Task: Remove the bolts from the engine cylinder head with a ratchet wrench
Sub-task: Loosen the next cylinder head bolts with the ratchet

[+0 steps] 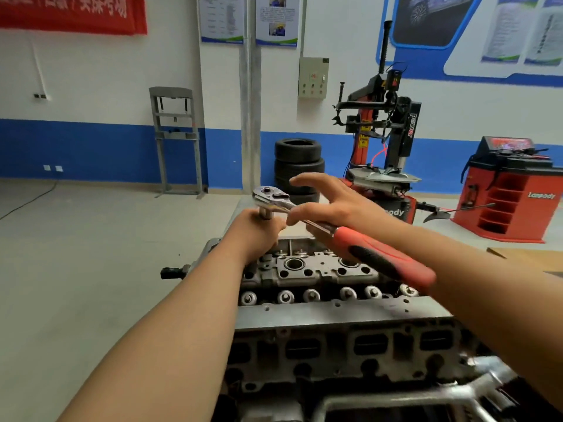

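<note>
Left hand (259,233) gripped the socket (264,214) under the ratchet wrench (344,236); right hand (332,199), splayed, perhaps touched its shaft, handle pointing back-right.

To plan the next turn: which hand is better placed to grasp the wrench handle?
Probably the right hand: it is open over the ratchet wrench shaft, while the left hand grips the extension under its head.

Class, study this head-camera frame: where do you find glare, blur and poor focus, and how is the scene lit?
Head view: even indoor light, only soft shadows; glare glints on the chrome head of the ratchet wrench; the wall posters blur toward the edges, text unreadable; the bottom right corner goes dark and soft.
</note>
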